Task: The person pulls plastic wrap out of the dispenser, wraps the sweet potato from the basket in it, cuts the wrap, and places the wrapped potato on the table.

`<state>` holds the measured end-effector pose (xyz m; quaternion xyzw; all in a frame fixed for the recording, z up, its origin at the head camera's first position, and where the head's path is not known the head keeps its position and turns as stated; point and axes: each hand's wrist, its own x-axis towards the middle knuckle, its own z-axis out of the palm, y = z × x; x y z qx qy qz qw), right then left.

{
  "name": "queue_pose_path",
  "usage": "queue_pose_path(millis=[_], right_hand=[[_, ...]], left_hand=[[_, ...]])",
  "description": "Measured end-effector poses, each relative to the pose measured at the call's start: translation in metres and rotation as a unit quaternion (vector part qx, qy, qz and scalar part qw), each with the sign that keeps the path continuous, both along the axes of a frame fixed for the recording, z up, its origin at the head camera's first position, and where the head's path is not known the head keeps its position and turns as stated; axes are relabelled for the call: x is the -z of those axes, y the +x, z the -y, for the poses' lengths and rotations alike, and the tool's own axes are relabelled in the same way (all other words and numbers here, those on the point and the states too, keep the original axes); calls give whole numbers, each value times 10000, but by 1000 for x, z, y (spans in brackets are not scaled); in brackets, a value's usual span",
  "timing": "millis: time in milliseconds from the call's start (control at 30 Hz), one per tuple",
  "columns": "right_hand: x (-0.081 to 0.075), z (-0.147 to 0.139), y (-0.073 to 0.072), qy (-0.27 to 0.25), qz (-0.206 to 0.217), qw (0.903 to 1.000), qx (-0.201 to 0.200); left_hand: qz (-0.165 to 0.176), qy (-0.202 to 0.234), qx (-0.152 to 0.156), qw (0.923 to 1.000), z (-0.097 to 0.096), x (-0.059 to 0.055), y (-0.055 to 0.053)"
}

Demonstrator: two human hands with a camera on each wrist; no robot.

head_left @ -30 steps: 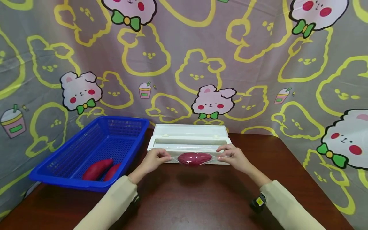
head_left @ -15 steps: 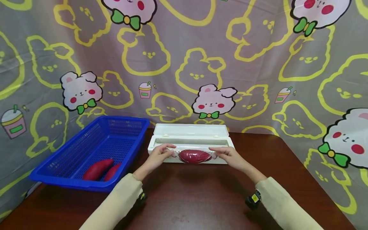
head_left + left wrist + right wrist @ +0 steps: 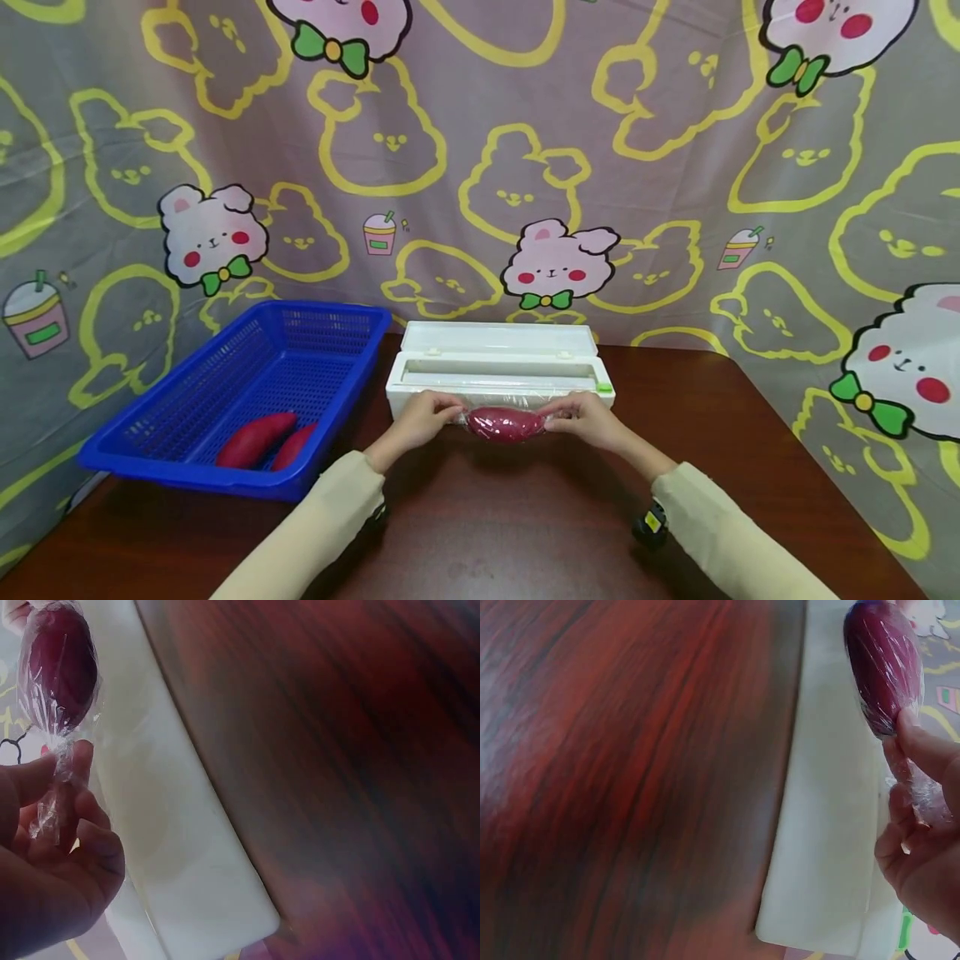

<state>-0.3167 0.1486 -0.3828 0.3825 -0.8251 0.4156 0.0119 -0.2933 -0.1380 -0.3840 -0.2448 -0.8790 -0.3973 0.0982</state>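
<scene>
A red sweet potato (image 3: 506, 424), wrapped in clear cling film, is held level above the table between both hands. Thumb and fingers of my left hand (image 3: 420, 417) pinch the gathered film at its left end. In the left wrist view, that twisted film tail (image 3: 56, 795) runs between the fingers. My right hand (image 3: 588, 419) pinches the film at the other end, its thumb touching the tip of the sweet potato (image 3: 885, 664) in the right wrist view. Just behind stands a white cling film box (image 3: 498, 399), lid raised, the film roll (image 3: 502, 381) inside.
To the left, a blue plastic basket (image 3: 191, 479) contains a red sweet potato (image 3: 255, 440) and another (image 3: 292, 447) beside it. A green slider (image 3: 603, 387) sits on the box's right front edge. A patterned curtain (image 3: 465, 100) hangs behind the brown table (image 3: 510, 533).
The hands have drawn closer together, shortening the film ends. The wrapped sweet potato rose slightly towards the box, then came lower and nearer. The green slider, earlier covered by the right hand, now shows.
</scene>
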Motion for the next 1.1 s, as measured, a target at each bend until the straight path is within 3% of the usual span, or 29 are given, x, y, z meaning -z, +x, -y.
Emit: queue_pose_path(millis=[167, 300, 433, 600, 733, 900, 967, 1100], right_hand=[[5, -1, 1, 192, -436, 9986, 223], [5, -2, 2, 369, -611, 9974, 128], [2, -2, 4, 801, -984, 9919, 78], [4, -1, 5, 1307, -1662, 9773, 139], [6, -1, 5, 1406, -1802, 9734, 139], [7, -1, 5, 1484, -2025, 9679, 121], [6, -2, 6, 1576, -2096, 9649, 127], [-2, -5, 11, 1658, -1727, 9707, 192]], left_hand=[[-308, -562, 66, 9979, 1, 4, -1], [-518, -953, 141, 9940, 0, 5, 0], [-704, -1366, 29, 9881, -3, 4, 3], [-1221, -2096, -122, 9701, -9, 8, 6], [-1537, -2388, -120, 9588, -11, 11, 7], [-1600, -2364, -72, 9584, -11, 11, 7], [-1516, -2274, -39, 9619, -10, 11, 8], [-1261, -2056, -112, 9704, -8, 9, 9]])
